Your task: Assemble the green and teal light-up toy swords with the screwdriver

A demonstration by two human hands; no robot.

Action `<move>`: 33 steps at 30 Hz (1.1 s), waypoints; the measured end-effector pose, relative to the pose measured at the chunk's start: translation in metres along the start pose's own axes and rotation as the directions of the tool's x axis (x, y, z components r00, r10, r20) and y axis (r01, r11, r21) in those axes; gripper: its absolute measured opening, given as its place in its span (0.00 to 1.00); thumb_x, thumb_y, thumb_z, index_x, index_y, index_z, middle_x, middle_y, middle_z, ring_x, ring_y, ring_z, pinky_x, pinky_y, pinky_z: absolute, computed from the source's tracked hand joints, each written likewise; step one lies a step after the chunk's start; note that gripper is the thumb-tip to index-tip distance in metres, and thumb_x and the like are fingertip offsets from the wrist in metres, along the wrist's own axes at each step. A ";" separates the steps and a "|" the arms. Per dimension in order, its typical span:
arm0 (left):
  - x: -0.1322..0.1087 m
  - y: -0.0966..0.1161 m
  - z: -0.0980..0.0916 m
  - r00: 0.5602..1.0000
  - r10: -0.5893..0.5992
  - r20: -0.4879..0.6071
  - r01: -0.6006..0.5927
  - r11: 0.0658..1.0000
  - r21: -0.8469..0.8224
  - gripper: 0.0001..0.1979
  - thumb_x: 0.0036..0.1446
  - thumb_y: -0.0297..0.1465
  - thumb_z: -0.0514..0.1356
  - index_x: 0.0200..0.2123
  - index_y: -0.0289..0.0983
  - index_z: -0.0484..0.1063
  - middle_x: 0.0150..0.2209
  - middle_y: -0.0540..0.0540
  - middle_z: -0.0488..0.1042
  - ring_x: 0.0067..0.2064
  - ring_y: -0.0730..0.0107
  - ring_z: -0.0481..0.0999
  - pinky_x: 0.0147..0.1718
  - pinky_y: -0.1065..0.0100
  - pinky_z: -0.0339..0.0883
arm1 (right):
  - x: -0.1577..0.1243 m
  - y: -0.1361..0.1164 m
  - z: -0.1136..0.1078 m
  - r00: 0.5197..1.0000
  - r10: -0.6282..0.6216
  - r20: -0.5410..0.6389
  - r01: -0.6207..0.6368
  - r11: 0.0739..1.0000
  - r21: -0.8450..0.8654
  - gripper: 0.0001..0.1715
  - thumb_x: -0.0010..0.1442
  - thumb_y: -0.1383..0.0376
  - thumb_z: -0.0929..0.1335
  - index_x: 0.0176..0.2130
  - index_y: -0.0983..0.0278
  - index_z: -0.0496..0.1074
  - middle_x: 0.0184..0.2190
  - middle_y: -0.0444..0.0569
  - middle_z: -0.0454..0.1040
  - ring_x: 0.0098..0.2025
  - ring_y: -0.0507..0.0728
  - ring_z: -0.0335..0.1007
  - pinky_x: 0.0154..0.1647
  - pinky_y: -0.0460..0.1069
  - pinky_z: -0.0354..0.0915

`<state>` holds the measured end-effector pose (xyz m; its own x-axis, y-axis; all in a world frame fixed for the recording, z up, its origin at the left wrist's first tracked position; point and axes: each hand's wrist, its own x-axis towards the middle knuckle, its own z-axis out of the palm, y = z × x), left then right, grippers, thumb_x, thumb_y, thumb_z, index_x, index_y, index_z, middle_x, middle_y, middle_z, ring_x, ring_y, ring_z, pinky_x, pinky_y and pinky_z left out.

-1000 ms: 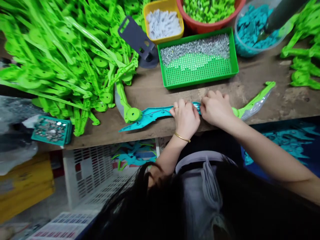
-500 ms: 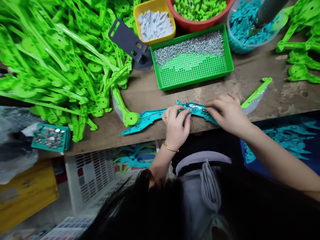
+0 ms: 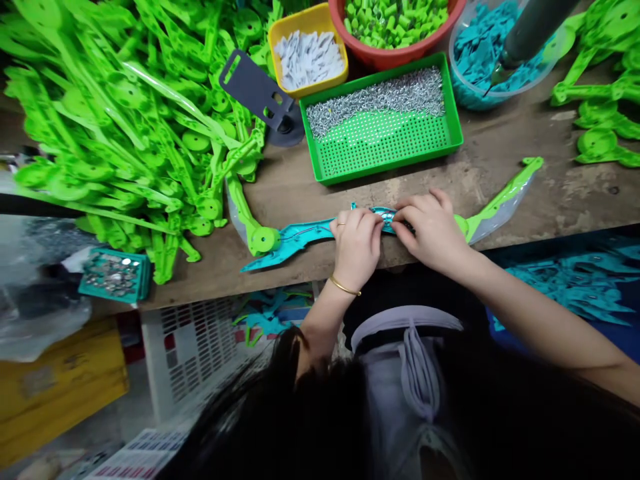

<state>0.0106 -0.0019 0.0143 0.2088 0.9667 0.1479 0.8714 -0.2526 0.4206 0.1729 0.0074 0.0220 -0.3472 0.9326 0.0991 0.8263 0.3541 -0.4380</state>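
Your blue shell (image 3: 307, 235) lies lengthwise along the near edge of the wooden table (image 3: 570, 193), inner side up, with thin wire running along it; a green limb with a clear strip sits at each end, left limb (image 3: 265, 240) and right limb (image 3: 505, 197), both angled away from you.

Your left hand (image 3: 356, 243) is on the shell left of its middle, fingers bent and drawn together, thumb near the index; can't tell whether they pinch the wire or just press the shell; ring and gold bangle (image 3: 345, 287) on that side. Your right hand (image 3: 433, 230) is over the shell just right of the middle, thumb and index close together at the wiring, other fingers curled; can't tell what, if anything, is between the tips.

Beyond your hands: green tray (image 3: 320, 172) with small silver screws (image 3: 380, 97) heaped along its far side; behind it, yellow tub (image 3: 313, 88) of white pieces and red bowl (image 3: 395, 59) of short green pieces; to the right, clear tub (image 3: 467, 97) of blue pieces, a dark tool (image 3: 535, 33) angled over it; big pile of green parts (image 3: 125, 133) at left.
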 end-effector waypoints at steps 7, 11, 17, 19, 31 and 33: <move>0.008 -0.005 0.000 0.994 0.048 0.099 -0.055 0.996 0.065 0.09 0.65 0.30 0.53 0.41 0.38 0.74 0.37 0.44 0.76 0.41 0.59 0.69 0.40 0.60 0.55 | 0.013 -0.009 0.003 0.989 0.117 0.092 -0.109 0.990 -0.085 0.13 0.64 0.65 0.61 0.37 0.66 0.73 0.43 0.53 0.75 0.48 0.61 0.67 0.59 0.57 0.50; 0.008 -0.006 -0.003 0.991 0.075 0.109 -0.082 0.994 0.065 0.12 0.65 0.27 0.51 0.42 0.39 0.75 0.40 0.44 0.76 0.42 0.59 0.68 0.40 0.61 0.56 | 0.017 -0.013 0.004 0.979 0.175 0.102 -0.161 0.977 -0.138 0.14 0.64 0.64 0.61 0.38 0.67 0.73 0.41 0.55 0.74 0.47 0.63 0.67 0.53 0.57 0.54; 0.007 -0.005 0.002 0.996 0.068 0.064 -0.075 0.990 0.121 0.15 0.66 0.29 0.50 0.39 0.41 0.78 0.36 0.43 0.75 0.40 0.58 0.66 0.39 0.59 0.55 | 0.019 -0.014 0.004 0.972 0.207 0.113 -0.187 0.968 -0.164 0.14 0.63 0.63 0.61 0.37 0.68 0.72 0.40 0.57 0.74 0.46 0.65 0.67 0.49 0.57 0.55; 0.008 -0.005 0.005 0.996 0.056 0.068 -0.063 0.993 0.099 0.15 0.65 0.29 0.50 0.37 0.42 0.78 0.36 0.43 0.74 0.40 0.58 0.66 0.38 0.59 0.55 | 0.020 -0.014 0.005 0.972 0.205 0.117 -0.186 0.970 -0.157 0.14 0.63 0.64 0.61 0.37 0.68 0.72 0.40 0.57 0.74 0.46 0.65 0.67 0.48 0.57 0.55; -0.001 -0.012 -0.008 0.991 0.105 0.082 -0.106 0.994 -0.002 0.14 0.64 0.27 0.52 0.46 0.40 0.75 0.43 0.41 0.74 0.45 0.59 0.68 0.43 0.59 0.58 | 0.005 0.008 -0.014 0.981 0.102 0.165 -0.115 0.991 0.070 0.13 0.65 0.61 0.63 0.44 0.61 0.74 0.45 0.51 0.76 0.50 0.61 0.68 0.52 0.57 0.56; -0.006 -0.013 -0.008 0.990 0.139 0.004 -0.139 0.990 0.006 0.13 0.64 0.30 0.53 0.48 0.39 0.75 0.46 0.40 0.74 0.49 0.59 0.68 0.48 0.58 0.57 | -0.007 0.014 -0.018 0.993 0.045 0.107 -0.049 0.998 0.036 0.14 0.65 0.61 0.63 0.46 0.60 0.74 0.47 0.49 0.75 0.50 0.60 0.68 0.56 0.58 0.54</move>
<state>-0.0050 -0.0046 0.0150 0.3298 0.9224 0.2009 0.8365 -0.3842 0.3907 0.1951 0.0069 0.0307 -0.3553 0.9346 -0.0168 0.8258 0.3055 -0.4740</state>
